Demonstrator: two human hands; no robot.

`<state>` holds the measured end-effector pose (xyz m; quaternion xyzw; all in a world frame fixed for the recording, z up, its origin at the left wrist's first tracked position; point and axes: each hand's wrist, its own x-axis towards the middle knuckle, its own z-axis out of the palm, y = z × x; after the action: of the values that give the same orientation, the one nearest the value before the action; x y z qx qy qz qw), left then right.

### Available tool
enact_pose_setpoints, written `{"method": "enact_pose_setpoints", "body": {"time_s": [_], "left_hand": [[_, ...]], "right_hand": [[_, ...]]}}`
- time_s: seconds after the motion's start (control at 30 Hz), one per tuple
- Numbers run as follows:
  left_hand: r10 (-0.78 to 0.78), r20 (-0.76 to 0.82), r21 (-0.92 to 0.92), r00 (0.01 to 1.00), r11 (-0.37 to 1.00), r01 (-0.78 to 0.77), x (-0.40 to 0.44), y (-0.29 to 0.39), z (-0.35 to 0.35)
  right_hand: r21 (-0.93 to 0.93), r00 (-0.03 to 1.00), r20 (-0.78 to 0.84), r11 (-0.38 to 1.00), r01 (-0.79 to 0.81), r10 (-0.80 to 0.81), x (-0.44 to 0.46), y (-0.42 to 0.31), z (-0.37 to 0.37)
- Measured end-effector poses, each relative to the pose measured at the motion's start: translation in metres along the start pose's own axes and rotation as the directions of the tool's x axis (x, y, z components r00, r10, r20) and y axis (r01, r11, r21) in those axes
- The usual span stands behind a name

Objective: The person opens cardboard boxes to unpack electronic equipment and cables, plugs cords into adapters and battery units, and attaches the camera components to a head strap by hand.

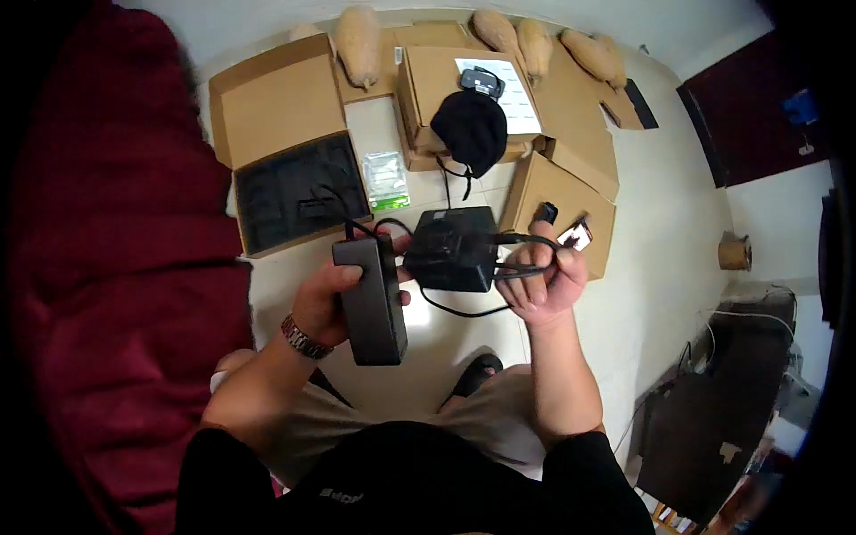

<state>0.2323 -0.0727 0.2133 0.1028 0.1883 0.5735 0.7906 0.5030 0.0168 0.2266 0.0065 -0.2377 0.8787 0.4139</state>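
Observation:
My left hand (pixel 328 294) is wrapped round a long black power adapter (pixel 373 308), its thumb lying on the top face. A cable leaves the adapter's far end. Right beside it is a black box-shaped device (pixel 453 250), held up above the floor; some left fingertips show between the two, and whether they support the box is hidden. My right hand (pixel 548 281) is closed on a black cable (pixel 526 267) at the box's right side, pinching it between thumb and fingers. A loop of cable (pixel 455 312) hangs below the box.
Ahead lies an open cardboard box (pixel 276 102) with black foam. A black pouch (pixel 471 129) rests on stacked cartons (pixel 428 76), near a plastic packet (pixel 386 178). A phone (pixel 575 234) lies on another carton (pixel 571 196). Several gourds line the wall; dark red fabric (pixel 134 267) is left.

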Motion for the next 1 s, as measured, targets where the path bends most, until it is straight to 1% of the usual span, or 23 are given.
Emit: {"method": "enact_pose_setpoints", "body": {"time_s": [0.07,0.1,0.13,0.2,0.23,0.27,0.33,0.37,0.43,0.47,0.57,0.67,0.77,0.83,0.87,1.0], "left_hand": [[-0.026,0.032,-0.028,0.999,0.999,0.027,-0.002,0.009,-0.003],[0.003,0.046,-0.050,0.999,0.999,-0.001,-0.003,0.013,0.000],[0.011,0.045,-0.052,0.999,0.999,-0.008,-0.004,0.016,0.002],[0.111,0.158,-0.056,0.981,0.993,-0.103,-0.004,0.022,0.004],[0.111,0.154,-0.084,0.982,0.992,-0.099,-0.004,0.024,-0.003],[0.113,0.159,-0.084,0.981,0.991,-0.101,-0.004,0.027,-0.002],[0.107,0.198,-0.078,0.974,0.993,-0.093,-0.004,0.033,0.005],[0.104,0.203,-0.076,0.974,0.993,-0.090,-0.003,0.034,0.004],[0.125,0.245,0.040,0.962,0.989,-0.139,-0.004,0.033,0.001],[0.121,0.246,0.040,0.962,0.990,-0.135,-0.004,0.032,-0.002],[0.134,0.240,0.037,0.962,0.989,-0.147,-0.004,0.031,-0.006],[0.129,0.193,0.050,0.973,0.989,-0.141,-0.006,0.034,-0.004],[0.132,0.177,0.052,0.975,0.988,-0.143,-0.007,0.035,-0.003],[0.105,0.201,-0.018,0.974,0.994,-0.103,-0.007,0.036,-0.008],[0.105,0.199,-0.018,0.974,0.994,-0.103,-0.007,0.036,-0.007],[0.113,0.154,0.044,0.982,0.992,-0.121,-0.008,0.035,-0.003]], "right_hand": [[-0.152,0.998,0.055,0.988,-0.001,0.009,-0.002,-0.007,-0.005],[-0.214,0.999,0.039,0.977,-0.026,0.035,-0.003,-0.011,-0.006],[-0.258,0.997,0.016,0.964,-0.064,0.071,-0.003,-0.015,-0.006],[-0.409,0.993,-0.090,0.907,-0.102,0.071,-0.006,-0.018,-0.008],[-0.473,0.992,-0.109,0.875,-0.105,0.060,-0.006,-0.020,-0.009],[-0.477,0.993,-0.105,0.873,-0.103,0.059,-0.006,-0.018,-0.008],[-0.475,0.986,-0.159,0.871,-0.123,0.053,-0.003,-0.013,-0.004],[-0.466,0.986,-0.152,0.874,-0.134,0.070,-0.003,-0.013,-0.004],[-0.466,0.987,-0.138,0.875,-0.134,0.078,-0.002,-0.012,-0.004],[-0.464,0.988,-0.123,0.875,-0.138,0.091,-0.001,-0.012,-0.004],[-0.470,0.989,-0.116,0.872,-0.138,0.094,0.000,-0.012,-0.006],[-0.473,0.989,-0.115,0.871,-0.134,0.090,0.001,-0.010,-0.006],[-0.479,0.986,-0.147,0.867,-0.138,0.076,0.002,-0.009,-0.005],[-0.467,0.987,-0.142,0.874,-0.136,0.078,0.003,-0.008,-0.008],[-0.466,0.987,-0.142,0.874,-0.137,0.079,0.003,-0.009,-0.009],[-0.478,0.983,-0.166,0.865,-0.152,0.081,0.002,-0.011,-0.009]]}}
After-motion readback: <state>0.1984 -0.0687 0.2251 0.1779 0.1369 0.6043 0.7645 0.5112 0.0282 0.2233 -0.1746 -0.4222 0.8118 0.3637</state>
